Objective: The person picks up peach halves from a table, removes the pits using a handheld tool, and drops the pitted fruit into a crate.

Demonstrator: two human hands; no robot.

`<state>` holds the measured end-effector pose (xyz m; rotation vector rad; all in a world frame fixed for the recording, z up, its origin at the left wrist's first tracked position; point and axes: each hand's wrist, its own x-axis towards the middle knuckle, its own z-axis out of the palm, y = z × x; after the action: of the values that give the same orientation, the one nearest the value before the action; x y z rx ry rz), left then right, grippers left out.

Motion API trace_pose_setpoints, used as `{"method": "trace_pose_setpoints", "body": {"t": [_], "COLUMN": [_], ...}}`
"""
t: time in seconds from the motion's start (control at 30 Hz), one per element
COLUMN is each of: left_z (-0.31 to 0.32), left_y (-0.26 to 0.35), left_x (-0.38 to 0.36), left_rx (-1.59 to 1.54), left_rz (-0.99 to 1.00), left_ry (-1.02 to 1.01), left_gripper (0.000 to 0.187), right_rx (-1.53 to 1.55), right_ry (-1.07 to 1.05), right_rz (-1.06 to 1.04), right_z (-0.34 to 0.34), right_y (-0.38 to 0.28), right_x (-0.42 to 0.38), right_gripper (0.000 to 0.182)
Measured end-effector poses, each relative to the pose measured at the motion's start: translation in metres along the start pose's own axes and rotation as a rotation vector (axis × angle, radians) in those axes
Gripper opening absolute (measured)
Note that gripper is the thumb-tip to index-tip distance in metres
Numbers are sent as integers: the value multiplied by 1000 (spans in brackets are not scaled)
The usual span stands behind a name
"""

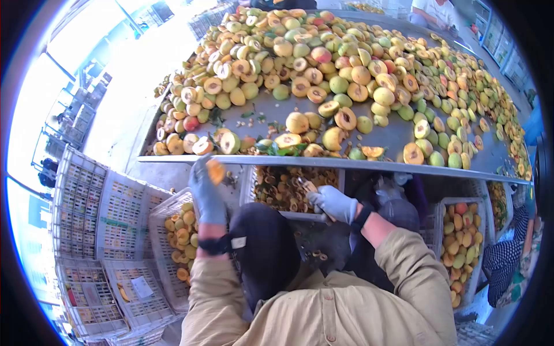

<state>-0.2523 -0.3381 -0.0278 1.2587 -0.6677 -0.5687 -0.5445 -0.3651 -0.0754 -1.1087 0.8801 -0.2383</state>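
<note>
My left hand, in a pale blue-grey glove, is closed at the table's front edge. An orange peach half sits by its thumb and fingers, slightly blurred. Below that hand stands a white crate with peach halves in it. My right hand, gloved alike, grips a short wooden-handled tool whose narrow metal end points up and left; its exact kind does not show. Beneath the tool, a crate holds pits and scraps. Cut peaches lie along the table edge nearby.
A metal table bears a large heap of whole and halved peaches. Stacked plastic crates stand at left. Another crate of peaches is at right. A person sits across the table; another's patterned clothing shows at right.
</note>
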Motion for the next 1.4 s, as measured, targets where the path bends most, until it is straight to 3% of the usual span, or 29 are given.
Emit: {"method": "trace_pose_setpoints", "body": {"t": [0.2, 0.3, 0.37, 0.43, 0.5, 0.6, 0.7, 0.83, 0.97, 1.0, 1.07, 1.1, 1.23, 1.33, 1.4], "left_z": [-183, -111, -63, -10, 54, 111, 148, 170, 136, 139, 144, 141, 122, 118, 118], "left_y": [-18, 17, 3, -25, -25, -54, -75, -91, -118, -96, -49, -31, -1, -9, -27], "left_x": [42, 57, 94, 138, 162, 214, 236, 238, 268, 251, 200, 175, 90, 19, -15], "left_rx": [775, 648, 675, 777, 1097, 1435, 1604, 1763, 1379, 1000, 467, 196, -261, -487, -577], "left_rz": [311, 173, 140, 242, 231, 295, 205, 237, 192, -97, -202, -254, -471, -594, -618], "left_ry": [83, -8, -140, -313, -361, -354, -357, -355, -360, -377, -454, -486, -692, -618, -586], "left_gripper": [29, 33, 34, 37, 44, 57, 62, 57, 50, 47, 50, 52, 51, 34, 38], "right_rx": [118, 9, -116, -173, -158, -146, -120, -73, -133, -86, -1, -57, -291, -303, -303], "right_ry": [-29, 0, 123, 226, 303, 288, 273, 269, 273, 271, 271, 320, 508, 517, 532], "right_rz": [-52, -152, -260, -341, -384, -352, -205, -269, -430, -409, -373, -453, -672, -706, -719], "right_z": [13, 15, 17, 14, 7, 1, -7, -21, -24, -21, -19, -18, -16, -15, -10], "right_y": [-19, -23, -32, -35, -29, -35, -46, -36, -28, -31, -42, -39, -36, -35, -40], "right_x": [-14, -11, -11, -7, -2, 0, 0, 1, -1, -6, -17, -16, -17, -19, -24], "right_gripper": [41, 39, 39, 39, 39, 37, 34, 36, 38, 37, 35, 34, 28, 25, 23]}}
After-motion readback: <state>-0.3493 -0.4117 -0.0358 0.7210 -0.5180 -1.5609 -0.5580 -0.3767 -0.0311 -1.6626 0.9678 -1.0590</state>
